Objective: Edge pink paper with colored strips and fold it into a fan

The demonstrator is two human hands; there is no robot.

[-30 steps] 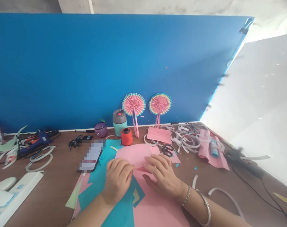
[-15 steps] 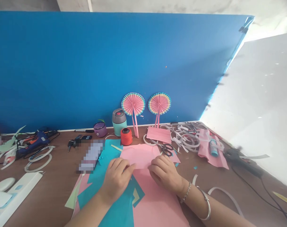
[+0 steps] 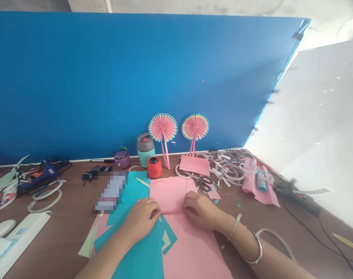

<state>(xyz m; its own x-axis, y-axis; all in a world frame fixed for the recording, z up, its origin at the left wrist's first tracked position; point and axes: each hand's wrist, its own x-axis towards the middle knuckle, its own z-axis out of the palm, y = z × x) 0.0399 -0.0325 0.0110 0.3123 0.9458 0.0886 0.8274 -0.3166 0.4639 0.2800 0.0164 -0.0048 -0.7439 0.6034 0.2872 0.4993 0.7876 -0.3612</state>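
Note:
A pink paper piece (image 3: 171, 193) lies before me, a narrow fold or rolled edge along its near side. My left hand (image 3: 143, 217) has its fingers curled at the left end of that edge. At the other end, my right hand (image 3: 200, 211) pinches the same edge with bent fingers. Beneath are a larger pink sheet (image 3: 192, 244) and, to the left, teal paper (image 3: 138, 248) with a pale green scrap (image 3: 166, 241) on it. Just beyond the piece are black-handled scissors (image 3: 205, 183) and a pleated pink paper strip (image 3: 194, 165).
Two round pleated fans (image 3: 162, 128) lean on the blue partition (image 3: 106, 77). A red thread spool (image 3: 154, 167), teal flask (image 3: 146, 151) and purple pot (image 3: 122, 159) stand behind. Coiled white strips (image 3: 230, 172) and a glue gun (image 3: 298, 197) lie right; a power strip (image 3: 22, 244) left.
The near edge of the pink piece has come down closer to the sheets below. My left hand has moved slightly down and its fingers have curled in further; my right hand stays at its end.

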